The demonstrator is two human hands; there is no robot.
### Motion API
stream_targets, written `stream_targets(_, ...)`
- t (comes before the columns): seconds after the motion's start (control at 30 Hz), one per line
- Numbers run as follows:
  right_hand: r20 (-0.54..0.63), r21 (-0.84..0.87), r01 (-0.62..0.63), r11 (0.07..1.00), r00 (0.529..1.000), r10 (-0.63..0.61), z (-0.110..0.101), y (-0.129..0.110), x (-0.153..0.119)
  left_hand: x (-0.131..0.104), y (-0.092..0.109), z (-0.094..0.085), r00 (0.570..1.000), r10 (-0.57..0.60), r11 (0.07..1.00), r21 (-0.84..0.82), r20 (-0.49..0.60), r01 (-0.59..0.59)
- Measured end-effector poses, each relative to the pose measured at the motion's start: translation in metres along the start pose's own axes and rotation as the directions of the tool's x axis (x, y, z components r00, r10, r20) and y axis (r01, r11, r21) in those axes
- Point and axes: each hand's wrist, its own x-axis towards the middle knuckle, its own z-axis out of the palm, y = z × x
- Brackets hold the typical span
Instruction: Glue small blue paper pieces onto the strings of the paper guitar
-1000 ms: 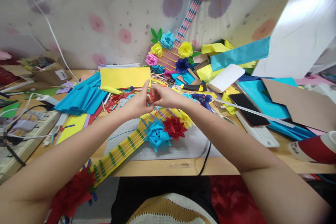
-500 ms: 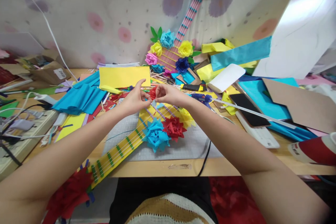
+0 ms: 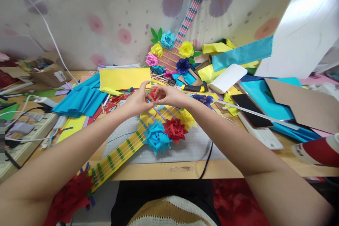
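Note:
My left hand [image 3: 140, 99] and my right hand [image 3: 168, 96] meet fingertip to fingertip above the body of a yellow paper guitar [image 3: 116, 155]. Both are pinched closed; whatever lies between the fingertips is too small to make out. Just behind my right fingertips shows a bit of red paper. A light blue paper flower [image 3: 157, 137], a red paper flower [image 3: 175, 129] and a yellow one [image 3: 188, 118] sit on the guitar below my hands. Its neck has green bands and pale strings, and a large red flower [image 3: 71, 194] covers the end at the lower left.
A blue glue gun [image 3: 202, 98] with a long clear stick lies right of my hands, near a phone [image 3: 251, 110] and a red-and-white cup [image 3: 317, 151]. A pink guitar [image 3: 189, 17] leans behind. Blue crepe paper [image 3: 79, 95] and a power strip [image 3: 29, 141] are left.
My fingertips have come closer together, the left ones shifting slightly right. The camera view has moved a little; the guitar and its flowers look unchanged.

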Motion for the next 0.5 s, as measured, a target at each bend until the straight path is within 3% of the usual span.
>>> stream_targets(0.07,-0.044,-0.063,-0.026,0.998,0.999,0.024,0.000,0.000,0.002,0.002,0.000,-0.004,1.000,0.016,1.000,0.014,-0.012,-0.016)
stream_targets(0.17,-0.151,-0.122,-0.089,0.989,0.986,0.071,-0.001,0.005,0.005,0.006,-0.006,-0.012,0.991,-0.002,0.999,0.044,-0.130,0.008)
stream_targets(0.27,-0.244,-0.108,-0.179,0.978,0.958,0.148,-0.001,0.013,0.006,0.008,-0.017,-0.015,0.978,0.029,0.984,0.177,-0.206,0.008)
stream_targets(0.4,-0.334,-0.086,-0.239,0.967,0.922,0.198,0.001,0.020,0.007,0.011,-0.031,-0.001,0.958,0.285,0.864,0.425,0.030,-0.270)
stream_targets(0.5,-0.380,-0.103,-0.273,0.956,0.899,0.216,0.002,0.020,0.006,0.015,-0.036,0.013,0.940,0.311,0.790,0.513,0.138,-0.337)
